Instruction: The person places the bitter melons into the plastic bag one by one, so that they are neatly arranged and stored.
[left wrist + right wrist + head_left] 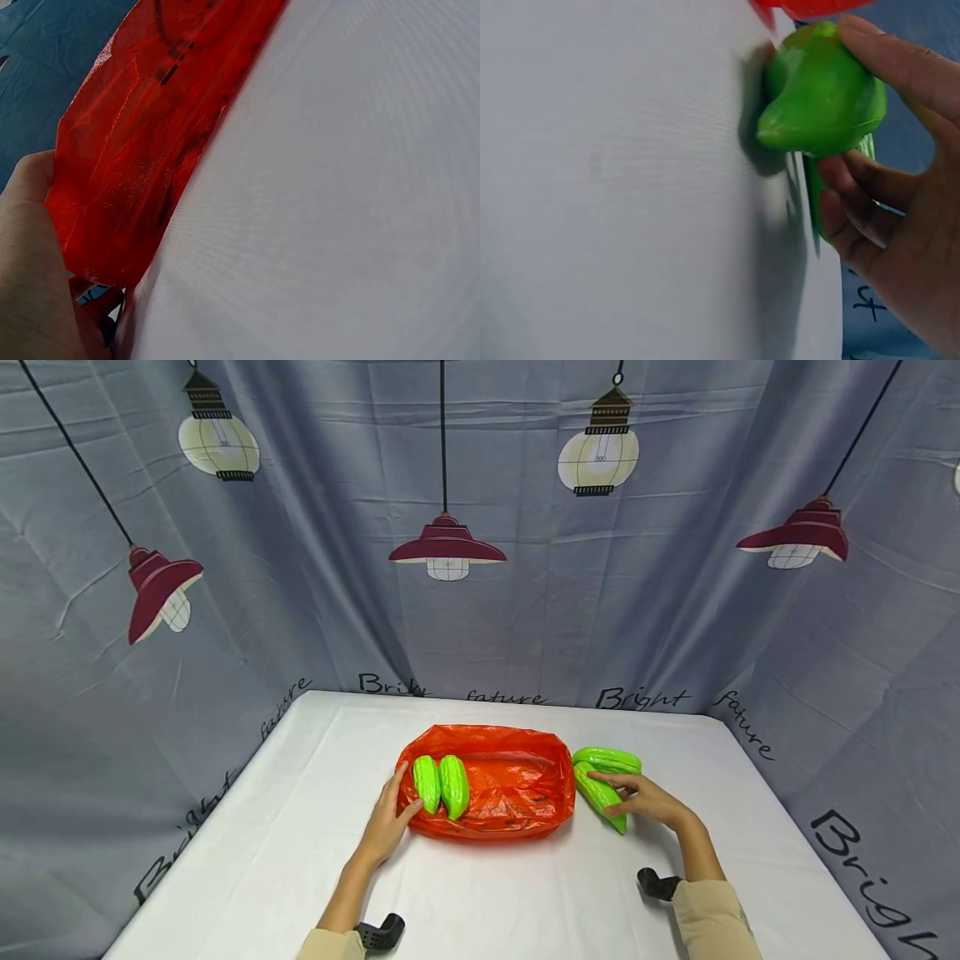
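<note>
Right fingers point(618, 780): half-curled round 1 gourd point(825, 109) | left fingers point(392, 785): spread, touching bag point(491, 831)

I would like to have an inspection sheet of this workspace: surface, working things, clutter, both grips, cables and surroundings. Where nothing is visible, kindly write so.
Surface: white table.
Bag: red plastic, open upwards.
Inner gourds: two, green, side by side in the bag's left part.
Near gourd: green, outside the bag, to its right.
Far gourd: green, also outside, just beyond the near one.
Clutter: nothing seen.
Left grip: bare hand, holds the bag's left end.
Right grip: bare hand, pinches the near gourd.
Cables: nothing seen.
Surroundings: grey curtain with printed lamps and lettering.
</note>
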`<move>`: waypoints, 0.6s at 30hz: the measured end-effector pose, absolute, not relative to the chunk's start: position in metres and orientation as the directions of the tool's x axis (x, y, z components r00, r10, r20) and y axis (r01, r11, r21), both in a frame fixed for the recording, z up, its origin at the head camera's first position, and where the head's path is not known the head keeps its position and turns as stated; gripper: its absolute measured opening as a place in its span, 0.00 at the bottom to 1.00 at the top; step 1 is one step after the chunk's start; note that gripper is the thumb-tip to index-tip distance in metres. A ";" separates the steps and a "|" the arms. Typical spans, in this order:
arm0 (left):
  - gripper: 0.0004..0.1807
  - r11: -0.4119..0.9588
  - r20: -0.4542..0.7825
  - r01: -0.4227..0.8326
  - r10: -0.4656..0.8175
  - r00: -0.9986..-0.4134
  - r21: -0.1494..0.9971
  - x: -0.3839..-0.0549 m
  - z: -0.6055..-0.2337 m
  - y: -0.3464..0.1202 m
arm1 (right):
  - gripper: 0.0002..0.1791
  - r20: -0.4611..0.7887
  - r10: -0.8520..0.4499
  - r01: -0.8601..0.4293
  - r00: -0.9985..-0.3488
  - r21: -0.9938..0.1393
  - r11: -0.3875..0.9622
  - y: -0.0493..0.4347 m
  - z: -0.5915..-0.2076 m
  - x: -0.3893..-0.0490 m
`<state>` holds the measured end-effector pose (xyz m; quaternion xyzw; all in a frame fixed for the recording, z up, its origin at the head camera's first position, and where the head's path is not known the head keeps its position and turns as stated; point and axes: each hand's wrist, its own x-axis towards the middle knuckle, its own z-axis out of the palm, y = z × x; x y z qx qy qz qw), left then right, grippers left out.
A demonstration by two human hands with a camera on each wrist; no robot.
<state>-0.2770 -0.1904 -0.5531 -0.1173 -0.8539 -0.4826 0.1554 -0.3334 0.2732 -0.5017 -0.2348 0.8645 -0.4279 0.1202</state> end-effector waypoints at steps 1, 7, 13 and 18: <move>0.37 0.510 0.384 0.354 0.051 -0.922 0.784 -0.277 -0.553 -0.190 | 0.35 -0.002 -0.498 -0.299 -0.867 -0.797 0.524 0.272 -0.502 -0.332; 0.36 0.518 0.391 0.359 0.052 -0.919 0.776 -0.277 -0.555 -0.190 | 0.37 0.011 -0.436 -0.277 -0.900 -0.788 0.551 0.266 -0.504 -0.323; 0.37 0.512 0.380 0.353 0.054 -0.923 0.784 -0.276 -0.554 -0.190 | 0.37 0.043 -0.399 -0.279 -0.916 -0.783 0.555 0.263 -0.503 -0.313; 0.37 0.518 0.377 0.347 0.051 -0.925 0.782 -0.277 -0.553 -0.191 | 0.36 0.106 -0.376 -0.304 -0.920 -0.799 0.518 0.254 -0.483 -0.298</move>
